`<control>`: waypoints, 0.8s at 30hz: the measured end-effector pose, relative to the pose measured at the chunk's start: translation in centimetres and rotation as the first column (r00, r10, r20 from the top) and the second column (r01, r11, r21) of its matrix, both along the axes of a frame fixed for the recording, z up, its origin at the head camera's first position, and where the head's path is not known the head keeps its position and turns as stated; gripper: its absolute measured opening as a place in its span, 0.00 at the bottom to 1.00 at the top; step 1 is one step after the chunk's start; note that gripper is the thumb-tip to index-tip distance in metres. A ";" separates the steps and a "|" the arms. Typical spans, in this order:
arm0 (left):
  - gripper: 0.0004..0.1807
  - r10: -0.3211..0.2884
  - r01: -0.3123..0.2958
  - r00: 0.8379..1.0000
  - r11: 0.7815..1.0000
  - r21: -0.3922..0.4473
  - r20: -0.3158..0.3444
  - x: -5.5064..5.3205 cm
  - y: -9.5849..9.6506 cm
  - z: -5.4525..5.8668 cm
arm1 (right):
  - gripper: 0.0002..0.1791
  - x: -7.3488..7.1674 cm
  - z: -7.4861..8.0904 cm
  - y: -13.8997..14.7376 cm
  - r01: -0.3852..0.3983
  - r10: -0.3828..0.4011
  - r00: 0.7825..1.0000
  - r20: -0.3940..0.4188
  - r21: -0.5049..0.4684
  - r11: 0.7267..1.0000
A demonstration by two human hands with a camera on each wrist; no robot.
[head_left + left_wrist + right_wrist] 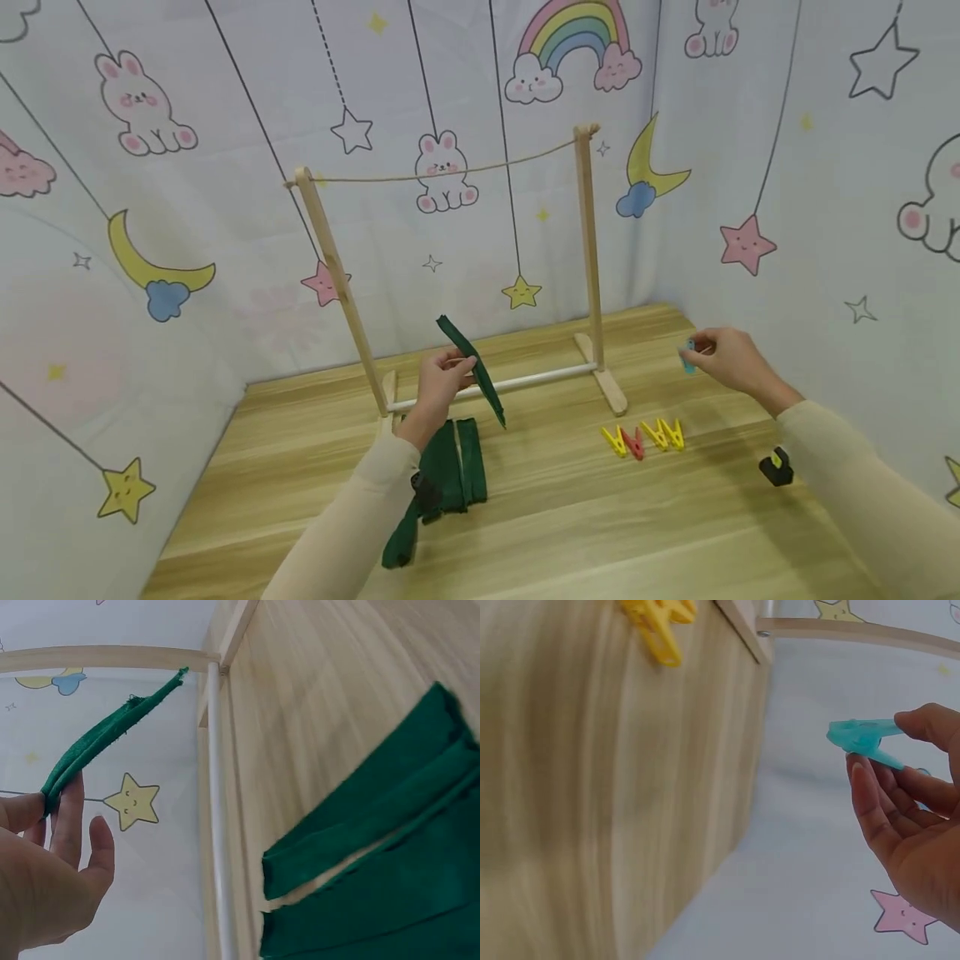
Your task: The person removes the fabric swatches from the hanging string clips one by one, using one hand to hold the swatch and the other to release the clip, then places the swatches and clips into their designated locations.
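My left hand (441, 383) pinches a folded strip of dark green cloth (480, 375) between thumb and fingers, held up in front of the wooden rack's lower white bar (517, 383). In the left wrist view the green cloth slants up from the fingertips. My right hand (731, 360) is raised at the right and pinches a light blue clothespin (859, 736) by its handle ends. More folded green cloths (471, 467) lie on the table below the left forearm, which partly hides them. Several yellow clothespins (652, 435) and a red clothespin (634, 442) lie in a row left of the right forearm.
The rack has two wooden posts (590, 250) with a string (480, 169) tied between their tops. A small black object (777, 467) lies near the right forearm. Printed cloth walls (247, 50) enclose the wooden table (570, 525) at the back and sides.
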State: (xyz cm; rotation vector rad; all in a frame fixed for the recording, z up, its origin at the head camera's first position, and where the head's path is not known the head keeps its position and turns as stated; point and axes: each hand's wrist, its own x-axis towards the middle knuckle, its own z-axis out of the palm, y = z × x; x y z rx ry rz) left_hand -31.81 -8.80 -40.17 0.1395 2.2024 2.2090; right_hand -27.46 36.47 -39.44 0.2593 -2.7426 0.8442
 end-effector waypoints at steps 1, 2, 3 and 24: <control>0.17 0.001 -0.001 1.000 1.000 -0.006 0.005 0.1 -0.1 -0.4 | 0.24 0.2 -0.3 0.1 -0.005 0.005 1.000 0.009 0.002 1.000; 0.18 -0.001 0.001 1.000 1.000 -0.006 0.011 0.2 -0.1 -0.8 | 0.25 0.4 -0.6 0.2 -0.007 0.007 1.000 0.021 0.006 1.000; 0.18 -0.002 0.002 1.000 1.000 -0.005 0.020 0.3 -0.1 -1.1 | 0.25 0.5 -0.9 0.2 -0.011 0.010 0.999 0.033 0.009 1.000; 0.19 -0.017 0.042 0.990 0.982 -0.182 0.137 1.6 -0.4 -6.3 | 0.14 2.5 -5.7 1.5 -0.054 0.049 0.965 0.259 0.012 0.998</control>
